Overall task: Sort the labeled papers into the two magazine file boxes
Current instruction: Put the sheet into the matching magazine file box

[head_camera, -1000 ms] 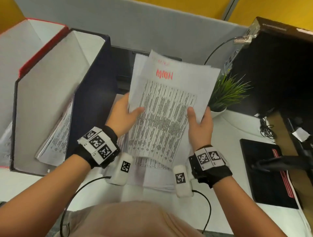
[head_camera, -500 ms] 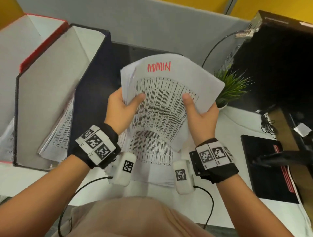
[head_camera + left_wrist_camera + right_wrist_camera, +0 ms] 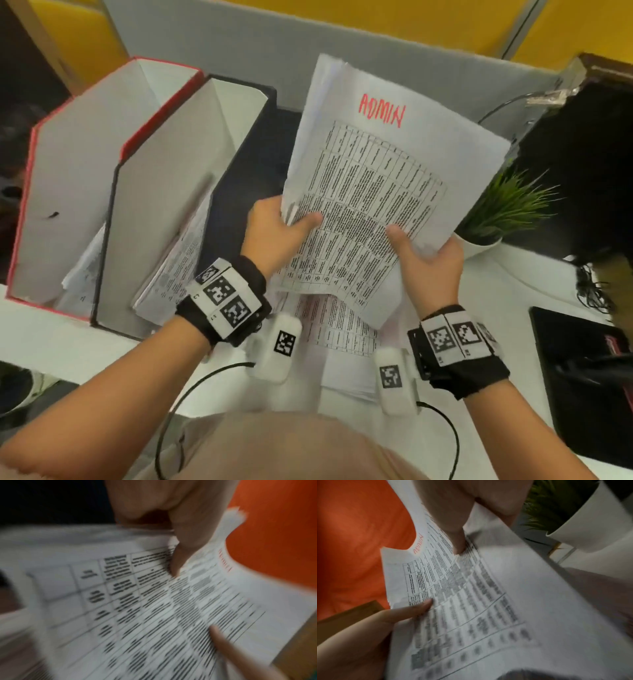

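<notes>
I hold a sheaf of printed papers [image 3: 376, 192] upright above the desk; its top sheet bears "ADMIN" in red marker. My left hand [image 3: 274, 233] grips the sheaf's left edge, thumb on the front. My right hand [image 3: 428, 260] grips the lower right, thumb on the print. Both wrist views show the papers [image 3: 154, 615] [image 3: 471, 601] blurred, with my left thumb [image 3: 178, 561] and right thumb [image 3: 457, 543] pressing on them. A red-edged file box [image 3: 68, 171] and a black-edged file box [image 3: 164, 212] stand at the left, each with papers inside.
More printed sheets [image 3: 342, 335] lie on the white desk under my hands. A potted green plant [image 3: 507, 212] stands right of the sheaf. A dark case [image 3: 582, 154] rises at the far right, a black pad [image 3: 582, 377] lies near the right edge.
The sheaf has straightened from a bowed shape and tilted its top to the left, towards the file boxes. Both hands keep their grip.
</notes>
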Demonstrator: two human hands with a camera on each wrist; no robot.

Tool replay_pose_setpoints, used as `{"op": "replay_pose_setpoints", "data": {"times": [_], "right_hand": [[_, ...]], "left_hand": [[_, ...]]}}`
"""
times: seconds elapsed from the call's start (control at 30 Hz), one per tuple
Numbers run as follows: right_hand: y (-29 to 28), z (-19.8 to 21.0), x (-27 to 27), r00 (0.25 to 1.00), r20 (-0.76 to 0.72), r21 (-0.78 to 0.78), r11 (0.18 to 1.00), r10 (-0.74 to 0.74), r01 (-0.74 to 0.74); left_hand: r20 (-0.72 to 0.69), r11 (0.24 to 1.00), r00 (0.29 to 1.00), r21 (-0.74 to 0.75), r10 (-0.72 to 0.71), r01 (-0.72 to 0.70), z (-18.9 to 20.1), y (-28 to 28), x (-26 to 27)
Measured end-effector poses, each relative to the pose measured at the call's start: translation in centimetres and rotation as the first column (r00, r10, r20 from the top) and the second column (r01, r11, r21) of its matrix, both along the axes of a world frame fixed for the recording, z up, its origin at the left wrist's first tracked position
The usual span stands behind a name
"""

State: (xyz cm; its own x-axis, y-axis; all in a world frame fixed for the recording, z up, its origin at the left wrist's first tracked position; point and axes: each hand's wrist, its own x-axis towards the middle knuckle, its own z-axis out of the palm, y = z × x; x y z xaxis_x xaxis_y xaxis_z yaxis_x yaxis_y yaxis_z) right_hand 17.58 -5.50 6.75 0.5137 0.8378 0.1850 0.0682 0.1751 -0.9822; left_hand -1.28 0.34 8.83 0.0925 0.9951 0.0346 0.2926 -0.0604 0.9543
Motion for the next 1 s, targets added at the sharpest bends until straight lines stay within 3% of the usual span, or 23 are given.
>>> {"op": "replay_pose_setpoints", "data": {"times": [0.1,0.2,0.37,0.5,0.6,0.77,1.0], "right_hand": [[0.1,1.3,0.3,0.994,0.029,0.046,0.994,0.101,-0.103],[-0.4,0.1,0.7,0.984,0.082,-0.062,0.986,0.160,-0.155],[-1.5,-5.9,2.2,0.982,0.113,-0.309,0.944,0.154,-0.113],[-2.7,-9.6,3.0,0.965,0.240,-0.493,0.870,0.108,0.025],[-3.7,-11.0,3.3,0.904,0.397,-0.569,0.815,0.156,0.109],[-4.1,-12.2,3.1,0.912,0.358,-0.664,0.742,0.202,0.097],[-4.2,-13.1,3.1,0.913,0.348,-0.663,0.744,0.213,0.079]], "left_hand": [[-0.117,0.996,0.993,0.084,0.003,0.006,5.4,1.2,-3.0],[-0.191,0.994,0.978,0.087,0.088,-0.072,10.0,2.1,-7.3],[-0.378,0.972,0.911,-0.093,0.164,-0.214,13.0,3.3,-15.1],[-0.552,0.948,0.807,-0.084,0.212,-0.306,11.7,3.8,-17.9],[-0.689,0.965,0.703,-0.020,0.176,-0.262,9.5,4.3,-18.0],[-0.743,0.983,0.659,-0.008,0.116,-0.182,4.0,4.5,-15.3],[-0.853,0.943,0.497,-0.282,-0.161,-0.179,-1.5,5.8,-13.1]]}}
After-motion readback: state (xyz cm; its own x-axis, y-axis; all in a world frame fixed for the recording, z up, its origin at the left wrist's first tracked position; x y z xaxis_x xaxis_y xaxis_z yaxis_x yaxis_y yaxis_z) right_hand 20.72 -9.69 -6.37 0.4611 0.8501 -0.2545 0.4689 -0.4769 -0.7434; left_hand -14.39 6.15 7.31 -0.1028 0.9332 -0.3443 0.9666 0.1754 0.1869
